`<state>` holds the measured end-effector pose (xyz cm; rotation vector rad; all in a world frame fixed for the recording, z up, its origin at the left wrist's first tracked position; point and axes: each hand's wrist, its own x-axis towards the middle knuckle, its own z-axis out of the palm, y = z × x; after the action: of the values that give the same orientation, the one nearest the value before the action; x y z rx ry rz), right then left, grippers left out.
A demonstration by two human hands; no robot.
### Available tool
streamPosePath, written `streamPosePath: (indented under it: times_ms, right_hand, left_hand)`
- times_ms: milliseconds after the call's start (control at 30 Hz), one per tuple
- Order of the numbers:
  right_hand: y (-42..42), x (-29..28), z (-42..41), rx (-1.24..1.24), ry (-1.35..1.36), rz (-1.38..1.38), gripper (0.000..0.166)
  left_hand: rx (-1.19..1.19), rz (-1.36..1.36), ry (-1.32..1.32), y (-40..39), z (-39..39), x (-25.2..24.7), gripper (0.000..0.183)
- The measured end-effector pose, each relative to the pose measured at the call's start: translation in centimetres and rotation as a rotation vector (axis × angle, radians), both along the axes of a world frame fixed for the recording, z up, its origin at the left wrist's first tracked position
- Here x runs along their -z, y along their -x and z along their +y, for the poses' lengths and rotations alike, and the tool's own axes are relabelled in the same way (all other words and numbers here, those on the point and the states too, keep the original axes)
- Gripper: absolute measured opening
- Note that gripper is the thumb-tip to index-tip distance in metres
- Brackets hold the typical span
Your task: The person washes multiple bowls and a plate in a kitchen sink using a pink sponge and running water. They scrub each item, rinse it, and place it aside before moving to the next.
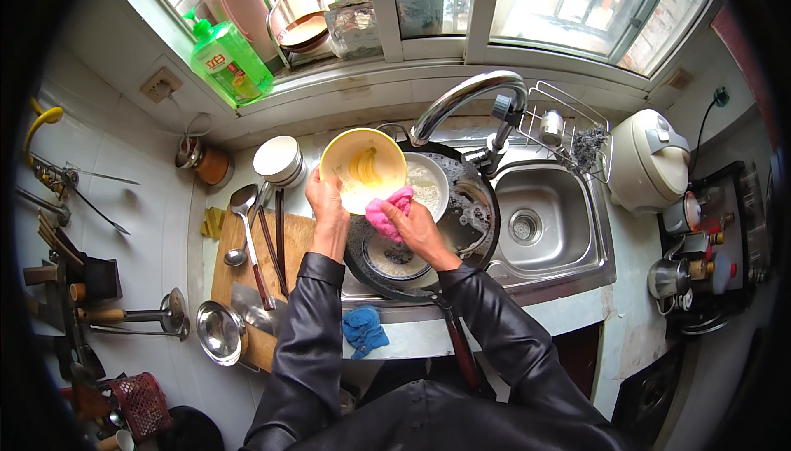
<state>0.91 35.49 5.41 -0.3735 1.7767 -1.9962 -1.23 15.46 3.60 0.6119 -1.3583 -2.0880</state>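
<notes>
My left hand (327, 204) grips the left rim of a yellow-edged bowl (343, 154), tilted so its inside, with a banana picture, faces me. In my right hand (421, 231) is a bunched pink cloth (384, 219) against the bowl's lower right rim. Both hands are over a large wok (492, 222) of soapy water, which sits across the left side of the sink. A white bowl (442, 185) with suds lies in the wok behind my right hand. Nearer me, another bowl (371, 262) sits partly hidden under that hand.
The wok's handle (460, 343) juts toward me past the counter edge. A chrome faucet (469, 89) arches above the wok; a steel basin (544, 204) is to its right. Left are stacked bowls (279, 160), a cutting board (228, 259) with utensils, and a blue cloth (364, 330) in front.
</notes>
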Motion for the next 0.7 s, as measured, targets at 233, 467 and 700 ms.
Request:
streamPosePath:
  times_ms: [233,467,700]
  right_hand:
    - [0.0,-1.7,1.4,-0.203,0.003,-0.075,0.023]
    - [-0.3,-1.4,2.4,0.042,-0.423,0.803,0.019]
    - [1.4,-1.7,4.4,0.08,-0.72,1.233,0.014]
  left_hand:
    - [0.223,0.063,-0.174,0.1,-0.4,-1.7,0.04]
    - [0.378,-0.216,-0.126,-0.4,-2.7,-1.3,0.031]
    - [0.484,-0.002,-0.774,-3.5,-1.1,-5.8,0.04]
